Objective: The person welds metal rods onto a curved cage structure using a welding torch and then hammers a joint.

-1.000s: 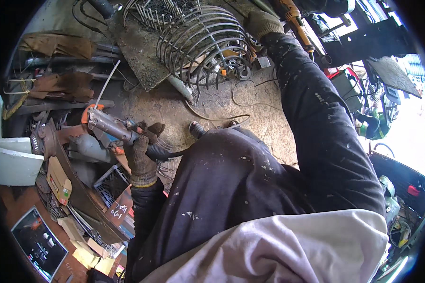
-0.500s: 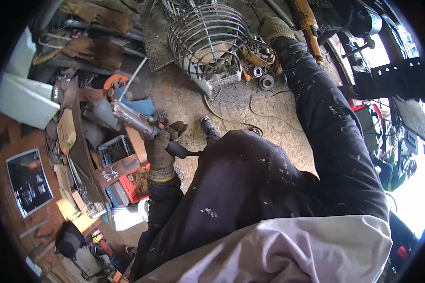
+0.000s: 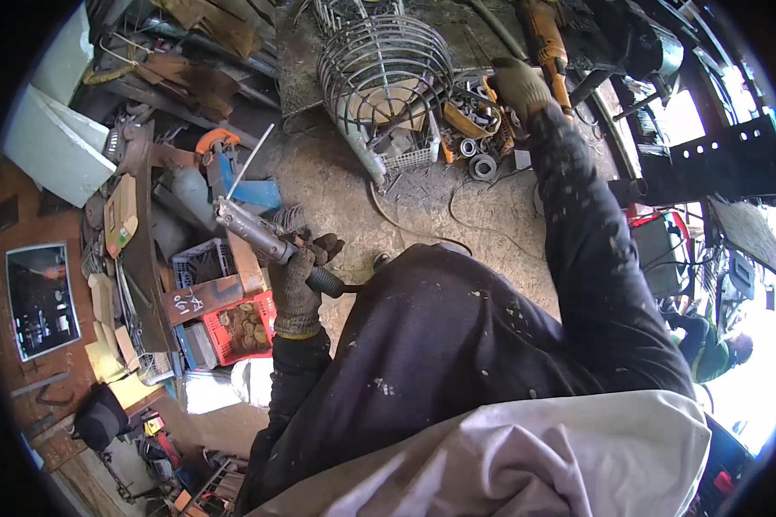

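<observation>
My left hand (image 3: 291,291), in a knitted work glove, is wrapped round a welding electrode holder (image 3: 254,233). A pale thin welding rod (image 3: 252,160) sticks up from the holder's far end, and a cable trails from its ribbed handle towards my knee. My gloved right hand (image 3: 521,88) is stretched far forward at the upper right, beside an orange power tool (image 3: 545,43). Just left of it lies a yellow container (image 3: 476,121) of small metal parts. My right fingers point away and partly blur, so whether they hold anything is unclear.
A round wire cage guard (image 3: 386,73) stands ahead, with metal rings (image 3: 483,166) beside it. Cable (image 3: 397,222) snakes over the floor. At left are a blue-and-orange tool (image 3: 246,185), a red crate (image 3: 241,332) and a screen (image 3: 43,302). A person (image 3: 722,351) is at the far right.
My right hand has moved nearer and slightly right, closer to the orange power tool. The left hand still grips the electrode holder. The whole view has shifted a little.
</observation>
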`<state>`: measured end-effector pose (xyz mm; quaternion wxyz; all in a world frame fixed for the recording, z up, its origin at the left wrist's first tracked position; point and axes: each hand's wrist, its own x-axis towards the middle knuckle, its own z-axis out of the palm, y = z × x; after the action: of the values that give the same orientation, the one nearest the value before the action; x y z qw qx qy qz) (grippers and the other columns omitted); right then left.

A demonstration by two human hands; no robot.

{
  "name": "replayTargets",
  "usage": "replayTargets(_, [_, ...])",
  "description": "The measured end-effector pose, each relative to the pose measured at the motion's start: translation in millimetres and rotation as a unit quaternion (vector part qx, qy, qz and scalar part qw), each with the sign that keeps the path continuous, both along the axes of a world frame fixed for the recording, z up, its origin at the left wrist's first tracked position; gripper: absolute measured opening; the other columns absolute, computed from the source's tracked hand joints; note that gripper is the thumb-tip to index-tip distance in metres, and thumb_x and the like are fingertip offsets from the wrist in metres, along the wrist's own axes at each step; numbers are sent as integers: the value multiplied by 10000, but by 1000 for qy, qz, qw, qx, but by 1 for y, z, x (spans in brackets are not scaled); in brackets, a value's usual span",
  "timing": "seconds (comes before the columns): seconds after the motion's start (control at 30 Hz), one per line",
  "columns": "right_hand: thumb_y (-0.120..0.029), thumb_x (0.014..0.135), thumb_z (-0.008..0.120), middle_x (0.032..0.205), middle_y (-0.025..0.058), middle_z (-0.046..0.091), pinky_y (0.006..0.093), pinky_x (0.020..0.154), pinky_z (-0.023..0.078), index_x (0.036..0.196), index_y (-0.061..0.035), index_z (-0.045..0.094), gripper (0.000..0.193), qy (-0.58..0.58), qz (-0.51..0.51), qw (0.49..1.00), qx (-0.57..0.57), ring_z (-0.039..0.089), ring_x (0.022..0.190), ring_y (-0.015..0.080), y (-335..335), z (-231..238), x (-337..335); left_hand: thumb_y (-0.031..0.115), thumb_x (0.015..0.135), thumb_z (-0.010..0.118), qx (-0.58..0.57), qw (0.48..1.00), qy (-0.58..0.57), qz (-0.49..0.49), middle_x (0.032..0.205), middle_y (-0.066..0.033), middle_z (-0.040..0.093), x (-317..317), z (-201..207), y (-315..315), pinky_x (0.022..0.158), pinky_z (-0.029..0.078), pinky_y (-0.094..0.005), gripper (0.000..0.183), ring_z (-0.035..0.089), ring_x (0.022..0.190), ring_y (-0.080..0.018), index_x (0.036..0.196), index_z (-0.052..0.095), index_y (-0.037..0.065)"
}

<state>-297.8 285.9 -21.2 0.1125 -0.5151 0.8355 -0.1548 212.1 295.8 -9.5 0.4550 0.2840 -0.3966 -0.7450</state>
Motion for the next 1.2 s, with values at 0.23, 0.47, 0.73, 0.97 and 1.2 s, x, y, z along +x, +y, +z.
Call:
replayTargets(0.23, [-103, 940, 540, 995, 74, 691, 266, 667, 487, 1325, -44, 576, 391, -343, -180, 886, -254, 601, 783, 122, 140, 26, 153, 4, 825, 652, 51, 997, -46, -25, 1012, -150, 619, 10, -7, -21, 901, 522, -646, 381, 673, 937, -394, 1184, 526, 9])
replayTargets(0.47, [-145, 949, 588, 829, -5, 661, 229, 612, 497, 1304, -123, 628, 358, -381, -191, 899, -97, 579, 685, 47, 162, 82, 235, 29, 860, 632, 54, 993, -52, -88, 854, -137, 624, 18, -19, -43, 864, 567, -566, 298, 680, 918, -381, 1133, 524, -19])
replayTargets(0.73, [-180, 946, 575, 820, 94, 690, 311, 686, 525, 1308, -89, 606, 374, -368, -126, 921, -22, 661, 726, 158, 155, 75, 274, 9, 856, 637, 52, 990, -47, -125, 951, -140, 617, 22, -26, -53, 842, 577, -575, 290, 682, 916, -370, 1125, 528, 4])
replayTargets(0.97, [-206, 951, 564, 802, 81, 674, 302, 618, 520, 1331, -101, 589, 395, -361, -108, 926, -30, 638, 681, 144, 150, 56, 275, 4, 843, 653, 85, 988, -82, -99, 1002, -139, 610, 29, -18, -50, 842, 580, -580, 301, 682, 925, -362, 1118, 531, 7])
replayTargets(1.2, [-209, 968, 545, 823, 51, 663, 257, 528, 515, 1358, -103, 570, 405, -376, -90, 921, -46, 594, 616, 87, 144, 58, 267, 0, 835, 659, 52, 993, -53, -88, 1046, -149, 606, 24, -15, -40, 845, 580, -575, 304, 683, 924, -359, 1112, 535, 7])
